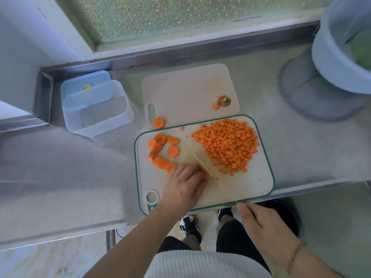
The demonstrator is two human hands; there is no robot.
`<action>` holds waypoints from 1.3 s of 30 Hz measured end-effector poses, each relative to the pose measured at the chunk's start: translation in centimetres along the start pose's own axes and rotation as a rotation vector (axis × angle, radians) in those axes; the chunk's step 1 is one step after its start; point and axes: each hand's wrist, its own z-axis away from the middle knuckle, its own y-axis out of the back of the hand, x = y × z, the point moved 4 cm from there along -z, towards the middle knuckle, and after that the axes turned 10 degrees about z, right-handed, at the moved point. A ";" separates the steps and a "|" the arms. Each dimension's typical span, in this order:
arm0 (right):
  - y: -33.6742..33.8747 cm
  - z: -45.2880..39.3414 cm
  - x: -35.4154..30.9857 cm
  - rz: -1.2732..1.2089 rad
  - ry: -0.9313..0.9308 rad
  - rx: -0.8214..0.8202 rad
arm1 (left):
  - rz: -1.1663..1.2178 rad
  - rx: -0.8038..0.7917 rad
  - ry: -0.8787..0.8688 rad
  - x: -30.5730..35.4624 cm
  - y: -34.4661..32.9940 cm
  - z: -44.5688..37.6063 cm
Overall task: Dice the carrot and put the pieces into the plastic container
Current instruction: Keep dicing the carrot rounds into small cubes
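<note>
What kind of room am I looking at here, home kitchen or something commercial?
Probably a kitchen prep area, maybe commercial: a long stainless steel counter with a raised back edge under a frosted glass window, and a green-rimmed cutting board carrying a pile of diced orange carrot.

You're over a steel worktop (301, 149) with a raised back lip (180, 57). Behind the lip: frosted, pebbled window (160, 15), daylight coming through it. White wall or cabinet side (30, 37) at your left. Pale floor (50, 259) shows below the worktop's front edge. Soft light, faint shadows.
</note>
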 end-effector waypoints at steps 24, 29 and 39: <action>-0.8 0.7 -0.9 -0.024 -0.007 -0.066 | 0.012 0.010 -0.070 0.1 0.1 0.0; -1.3 1.6 -0.7 0.050 -0.053 -0.125 | 0.031 0.012 -0.073 0.1 0.1 0.3; -1.2 0.5 -1.1 -0.050 -0.025 -0.123 | -0.012 0.001 -0.078 -0.2 0.5 0.3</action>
